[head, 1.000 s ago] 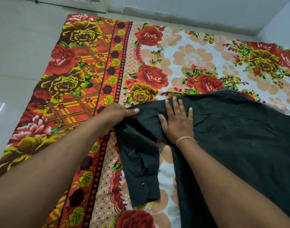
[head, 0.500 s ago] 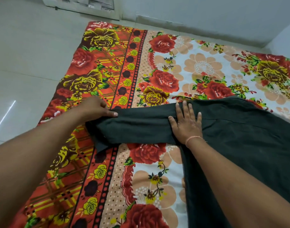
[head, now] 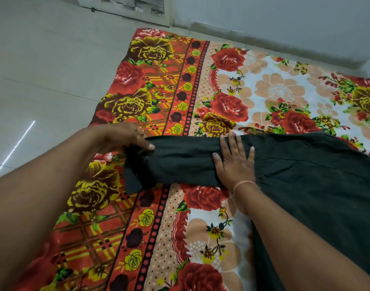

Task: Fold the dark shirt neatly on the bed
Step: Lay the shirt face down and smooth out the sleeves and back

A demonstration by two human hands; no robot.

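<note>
The dark shirt (head: 310, 177) lies spread on the floral bed sheet (head: 203, 232), its body filling the right side of the view. One sleeve (head: 180, 164) stretches out to the left, its cuff end bunched and folded under. My left hand (head: 119, 137) grips the sleeve near the cuff, thumb on top of the fabric. My right hand (head: 235, 162) lies flat with spread fingers, pressing the sleeve where it joins the shoulder. A thin pink band circles my right wrist.
The sheet has an orange-red rose border on the left and a white flowered field on the right. Pale floor tiles (head: 39, 85) lie beyond the sheet's left edge. A white wall (head: 274, 24) runs along the back.
My left hand has pulled the sleeve, which hung down toward me, out to the left until it lies straight. My right hand has stayed pressed at the shoulder.
</note>
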